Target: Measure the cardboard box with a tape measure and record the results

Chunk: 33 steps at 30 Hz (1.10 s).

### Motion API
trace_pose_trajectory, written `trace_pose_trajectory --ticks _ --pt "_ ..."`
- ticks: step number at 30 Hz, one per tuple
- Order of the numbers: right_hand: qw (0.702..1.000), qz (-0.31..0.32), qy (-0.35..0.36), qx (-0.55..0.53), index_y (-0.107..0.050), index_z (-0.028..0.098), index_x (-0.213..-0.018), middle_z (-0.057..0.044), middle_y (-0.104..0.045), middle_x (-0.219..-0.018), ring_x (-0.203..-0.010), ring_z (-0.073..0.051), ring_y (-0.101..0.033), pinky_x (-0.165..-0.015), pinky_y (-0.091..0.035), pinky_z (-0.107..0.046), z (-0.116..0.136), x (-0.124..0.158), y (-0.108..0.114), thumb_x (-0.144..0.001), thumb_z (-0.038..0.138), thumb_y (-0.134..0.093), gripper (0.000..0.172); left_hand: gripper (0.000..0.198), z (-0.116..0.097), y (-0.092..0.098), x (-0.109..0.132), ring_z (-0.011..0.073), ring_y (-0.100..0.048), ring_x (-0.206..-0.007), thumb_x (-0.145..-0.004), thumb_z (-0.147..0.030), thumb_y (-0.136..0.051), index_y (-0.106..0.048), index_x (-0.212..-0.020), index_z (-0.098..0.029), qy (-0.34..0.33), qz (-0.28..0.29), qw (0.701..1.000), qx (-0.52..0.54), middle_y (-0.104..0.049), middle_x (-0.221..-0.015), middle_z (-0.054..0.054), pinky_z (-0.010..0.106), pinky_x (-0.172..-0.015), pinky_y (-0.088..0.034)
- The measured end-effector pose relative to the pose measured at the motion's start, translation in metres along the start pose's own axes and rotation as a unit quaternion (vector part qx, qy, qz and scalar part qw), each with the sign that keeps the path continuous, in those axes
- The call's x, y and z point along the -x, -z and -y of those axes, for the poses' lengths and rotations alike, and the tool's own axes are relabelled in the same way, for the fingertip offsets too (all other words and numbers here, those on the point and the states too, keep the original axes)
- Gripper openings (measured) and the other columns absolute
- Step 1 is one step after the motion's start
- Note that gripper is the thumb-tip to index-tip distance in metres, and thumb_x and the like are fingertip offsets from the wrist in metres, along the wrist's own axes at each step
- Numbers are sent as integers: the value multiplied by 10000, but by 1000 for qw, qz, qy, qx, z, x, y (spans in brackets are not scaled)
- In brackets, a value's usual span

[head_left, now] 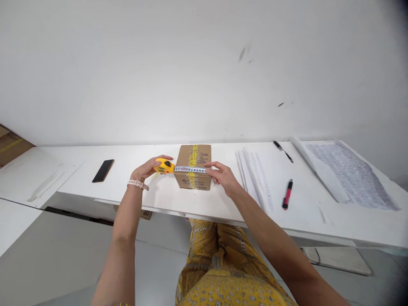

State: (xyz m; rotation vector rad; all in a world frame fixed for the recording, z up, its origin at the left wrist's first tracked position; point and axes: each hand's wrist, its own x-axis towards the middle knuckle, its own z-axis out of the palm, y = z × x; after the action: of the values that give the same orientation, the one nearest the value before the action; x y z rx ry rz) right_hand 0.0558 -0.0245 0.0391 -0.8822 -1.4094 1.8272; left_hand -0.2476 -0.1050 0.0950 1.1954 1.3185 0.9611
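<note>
A small cardboard box [185, 180] with yellow tape and dark handwriting on top sits on the white table. Across the top of its near edge lies the pulled-out blade of a yellow tape measure [162, 166]. My left hand [147, 167] is closed around the tape measure's case, just off the box's left side. At the box's right edge, my right hand [221, 175] pinches the end of the blade between thumb and fingers.
A dark phone [103, 171] lies to the left. On the right are stacked papers [255, 178], a red-and-black pen [287, 194], a black pen [283, 151] and a handwritten sheet [347, 170]. A wall [191, 76] rises behind the table.
</note>
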Motion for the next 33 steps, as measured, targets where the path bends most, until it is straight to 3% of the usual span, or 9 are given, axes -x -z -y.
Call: trace_pose_trajectory --ticks 5,12,20,33 --pt "1000 5 13 4 -701 235 -878 58 -435 -509 -497 -109 -317 -508 -230 -279 -4 -2 2 -653 429 -738 300 686 6 -3 4 301 -651 -818 -636 -520 -748 -667 -1181 -113 -7 -21 999 31 -706 -1015 186 381 -709 -476" --pt "1000 1 10 10 -697 232 -837 52 -454 -511 -498 -108 -325 -499 -245 -280 -2 -2 2 -643 425 -754 279 675 -21 3 4 352 -676 -830 -601 -430 -795 -687 -1176 -91 29 6 999 -24 -723 -1002 203 392 -695 -502" --pt "999 -11 30 24 -703 198 -861 58 -465 -495 -501 -99 -345 -498 -259 -259 -6 0 0 -673 415 -736 289 555 -36 12 -1 255 -685 -913 -766 -460 -672 -619 -1245 -185 29 85 986 -142 -731 -1073 108 303 -720 -548" --pt "999 -6 31 15 -695 188 -864 64 -464 -491 -498 -94 -349 -495 -258 -249 -6 0 1 -667 419 -747 308 494 -36 11 4 239 -681 -937 -817 -411 -604 -620 -1263 -200 18 96 979 -181 -715 -1113 114 296 -729 -544"
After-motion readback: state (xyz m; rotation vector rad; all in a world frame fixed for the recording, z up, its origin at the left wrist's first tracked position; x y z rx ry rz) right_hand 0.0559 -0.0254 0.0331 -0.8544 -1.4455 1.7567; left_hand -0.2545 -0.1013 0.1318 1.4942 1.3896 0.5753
